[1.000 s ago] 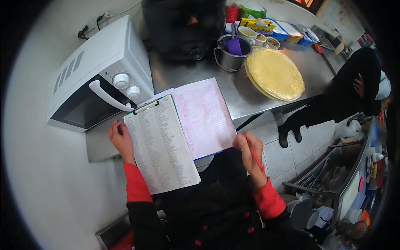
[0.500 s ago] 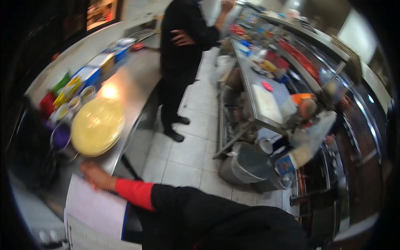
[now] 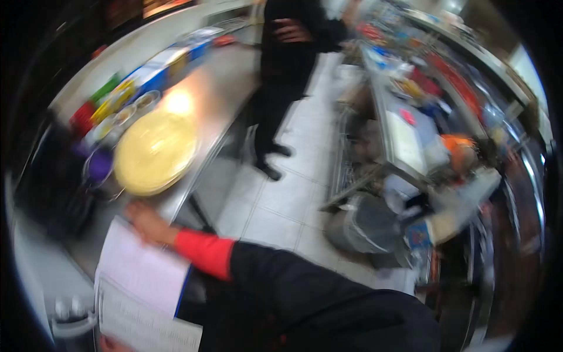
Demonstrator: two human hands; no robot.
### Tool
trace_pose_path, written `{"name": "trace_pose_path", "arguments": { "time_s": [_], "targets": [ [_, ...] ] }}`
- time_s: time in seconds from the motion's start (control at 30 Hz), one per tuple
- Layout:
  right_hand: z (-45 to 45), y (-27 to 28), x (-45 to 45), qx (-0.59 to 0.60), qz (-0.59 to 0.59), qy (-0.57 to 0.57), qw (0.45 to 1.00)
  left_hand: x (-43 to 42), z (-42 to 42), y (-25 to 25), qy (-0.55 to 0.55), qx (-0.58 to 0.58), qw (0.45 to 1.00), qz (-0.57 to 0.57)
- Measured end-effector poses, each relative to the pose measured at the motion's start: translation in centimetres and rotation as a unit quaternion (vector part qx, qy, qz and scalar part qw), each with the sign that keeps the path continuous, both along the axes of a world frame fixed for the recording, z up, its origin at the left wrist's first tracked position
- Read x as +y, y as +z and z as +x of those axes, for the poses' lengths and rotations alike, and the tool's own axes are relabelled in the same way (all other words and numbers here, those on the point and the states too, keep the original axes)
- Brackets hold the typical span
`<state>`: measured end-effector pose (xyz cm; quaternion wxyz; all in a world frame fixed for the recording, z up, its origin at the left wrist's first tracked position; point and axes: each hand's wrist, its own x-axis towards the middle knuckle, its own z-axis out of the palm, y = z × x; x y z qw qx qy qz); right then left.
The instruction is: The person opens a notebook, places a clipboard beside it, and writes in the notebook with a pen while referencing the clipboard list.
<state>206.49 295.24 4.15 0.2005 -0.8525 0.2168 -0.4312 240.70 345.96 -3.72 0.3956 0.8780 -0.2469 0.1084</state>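
Note:
An open notebook or stack of sheets [image 3: 146, 276] with a blue edge lies at the lower left, its lower page covered in lines of writing. My right hand [image 3: 148, 223], in a red cuff and black sleeve, is at the top edge of the pages, smeared by motion. Its fingers look curled, with a faint reddish thing beneath them that I cannot make out. Part of my left hand [image 3: 112, 345] shows at the bottom frame edge, against the lower sheet; most of it is hidden. Just beyond my right hand sits a round yellow stack [image 3: 155, 152], seemingly under clear wrap.
A purple container [image 3: 99, 164] and small cups [image 3: 126, 114] stand beside the yellow stack on the steel counter [image 3: 214, 76]. Blue boxes [image 3: 152, 76] line the wall. A person in black [image 3: 287, 76] stands in the aisle. Across it are a cluttered worktable [image 3: 404, 141] and grey bin [image 3: 366, 226].
The view has shifted, so the counter and person appear further right and higher. My right hand stays by the pages' top edge. Part of my left hand has come into view at the bottom.

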Motion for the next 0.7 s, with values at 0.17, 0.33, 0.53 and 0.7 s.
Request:
{"name": "trace_pose_path", "arguments": {
  "time_s": [0.17,0.33,0.53,0.7],
  "targets": [
    [-3.2,5.4,-0.4,-0.027,0.060,0.086,0.994,-3.4,-9.4,6.6,0.068,-0.117,0.990,0.038],
    [-4.7,8.3,0.1,-0.039,0.217,0.112,0.969,-7.8,-13.3,10.7,0.087,-0.117,0.989,0.002],
    [-4.0,9.7,1.9,-0.107,0.467,0.220,0.850,-8.1,-14.0,11.4,0.109,-0.089,0.990,0.003],
    [-2.4,8.0,2.0,-0.101,0.502,0.214,0.832,-7.9,-13.9,11.2,0.111,-0.093,0.989,0.001]
  ]
}}
